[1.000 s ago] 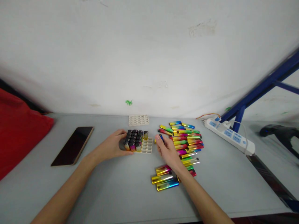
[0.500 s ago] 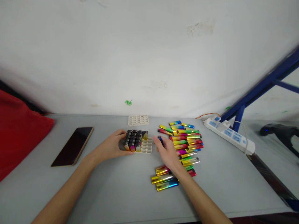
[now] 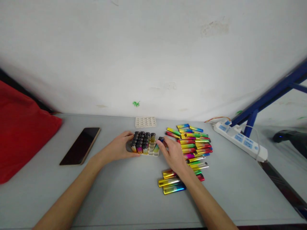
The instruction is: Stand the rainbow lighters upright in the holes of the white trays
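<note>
A cream tray (image 3: 153,153) with rows of holes carries several upright lighters (image 3: 142,140) with black tops, filling its left side. My left hand (image 3: 121,147) is wrapped round the left end of the tray, fingers behind and thumb in front. Between my right hand's (image 3: 172,153) thumb and fingers is a lighter (image 3: 156,148) with a dark blue top. It hangs tilted over the tray's right side, its lower end at the holes; whether it sits in one, I cannot tell. One yellowish lighter (image 3: 153,138) stands at the back, beside the filled rows.
Loose shiny lighters (image 3: 189,142) lie heaped to the right, several more (image 3: 172,188) under my right forearm. Another cream tray (image 3: 145,122) lies by the wall. A phone (image 3: 80,146) and red cloth (image 3: 24,131) are left; a power strip (image 3: 240,139) and blue frame (image 3: 251,118) stand right.
My right hand has brought the lighter from beside the tray to over its right-hand holes, turning the lower end downward. My left hand stays on the tray. The whole view has shifted slightly.
</note>
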A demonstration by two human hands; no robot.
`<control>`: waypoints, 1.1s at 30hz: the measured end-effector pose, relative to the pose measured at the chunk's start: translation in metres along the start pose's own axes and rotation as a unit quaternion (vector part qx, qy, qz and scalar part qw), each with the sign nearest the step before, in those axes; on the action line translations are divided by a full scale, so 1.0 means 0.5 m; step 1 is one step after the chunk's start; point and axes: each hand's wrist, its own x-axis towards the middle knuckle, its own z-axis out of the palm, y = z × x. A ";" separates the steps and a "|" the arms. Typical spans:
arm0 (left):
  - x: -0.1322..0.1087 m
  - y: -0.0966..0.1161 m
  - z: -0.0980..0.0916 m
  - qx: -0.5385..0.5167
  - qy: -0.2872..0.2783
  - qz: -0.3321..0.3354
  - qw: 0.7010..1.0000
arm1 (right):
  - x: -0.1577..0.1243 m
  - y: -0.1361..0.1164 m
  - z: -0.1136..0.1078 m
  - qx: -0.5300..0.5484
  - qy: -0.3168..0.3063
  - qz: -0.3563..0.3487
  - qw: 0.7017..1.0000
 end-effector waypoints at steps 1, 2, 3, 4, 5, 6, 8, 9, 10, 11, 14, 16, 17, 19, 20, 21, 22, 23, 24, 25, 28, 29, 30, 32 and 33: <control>0.000 0.002 -0.001 0.000 -0.001 -0.003 1.000 | 0.002 0.003 0.002 -0.009 -0.006 -0.004 1.000; 0.001 0.004 -0.002 -0.001 -0.002 -0.003 1.000 | 0.005 0.004 0.004 -0.021 -0.013 -0.008 1.000; 0.001 0.006 -0.003 -0.002 -0.003 -0.001 1.000 | 0.007 0.005 0.006 -0.033 -0.024 -0.009 0.999; 0.001 0.008 -0.003 -0.004 -0.004 0.001 1.000 | 0.010 0.004 0.008 -0.044 -0.040 -0.008 0.998; 0.001 0.009 -0.004 -0.005 -0.005 0.001 1.000 | 0.013 0.001 0.009 -0.054 -0.057 -0.006 0.997; 0.001 0.010 -0.004 -0.006 -0.005 0.000 1.000 | 0.015 -0.003 0.010 -0.065 -0.073 -0.006 0.995; 0.001 0.010 -0.004 -0.006 -0.007 -0.005 1.000 | 0.022 -0.012 0.011 -0.102 -0.092 -0.010 0.990; 0.001 0.009 -0.004 -0.006 -0.006 -0.006 1.000 | 0.025 -0.016 0.011 -0.131 -0.093 -0.012 0.987; 0.001 0.008 -0.003 -0.006 -0.006 -0.006 1.000 | 0.029 -0.020 0.010 -0.164 -0.089 -0.014 0.982; 0.001 0.007 -0.003 -0.006 -0.006 -0.004 1.000 | 0.032 -0.023 0.009 -0.195 -0.086 -0.017 0.977; 0.001 0.004 -0.001 -0.002 -0.003 0.005 1.000 | 0.037 -0.026 0.008 -0.243 -0.093 -0.036 0.965; 0.000 0.002 0.000 0.001 0.001 0.009 1.000 | 0.037 -0.025 0.008 -0.253 -0.102 -0.041 0.961; 0.000 0.002 0.000 0.002 0.002 0.010 1.000 | 0.035 -0.025 0.007 -0.257 -0.105 -0.038 0.960; 0.000 0.001 0.000 0.005 0.003 0.011 1.000 | 0.032 -0.022 0.003 -0.251 -0.107 -0.029 0.962; 0.001 0.001 0.000 0.005 0.001 0.010 1.000 | 0.030 -0.018 -0.002 -0.238 -0.105 -0.030 0.965; 0.001 0.001 0.000 0.005 0.000 0.009 1.000 | 0.030 -0.011 -0.010 -0.220 -0.100 -0.033 0.970; 0.002 0.002 -0.001 0.005 -0.002 0.008 1.000 | 0.030 -0.002 -0.020 -0.201 -0.091 -0.037 0.975; 0.002 0.003 -0.001 0.004 -0.004 0.006 1.000 | 0.031 0.011 -0.032 -0.186 -0.078 -0.037 0.979; 0.003 0.004 -0.002 0.005 -0.006 0.004 1.000 | 0.033 0.026 -0.046 -0.178 -0.066 -0.032 0.981; 0.003 0.005 -0.002 0.005 -0.009 0.001 1.000 | 0.037 0.042 -0.060 -0.180 -0.054 -0.019 0.982; 0.002 0.008 -0.003 0.003 -0.010 -0.003 1.000 | 0.050 0.094 -0.098 -0.211 -0.036 0.021 0.977; 0.002 0.010 -0.004 0.001 -0.007 -0.002 1.000 | 0.054 0.108 -0.106 -0.218 -0.042 0.026 0.975; 0.002 0.011 -0.004 -0.002 -0.003 0.000 1.000 | 0.059 0.119 -0.113 -0.223 -0.052 0.028 0.973; 0.001 0.012 -0.004 -0.008 0.001 0.003 1.000 | 0.068 0.135 -0.119 -0.231 -0.070 0.025 0.970; 0.001 0.013 -0.005 -0.012 0.001 0.003 1.000 | 0.073 0.139 -0.119 -0.236 -0.077 0.021 0.968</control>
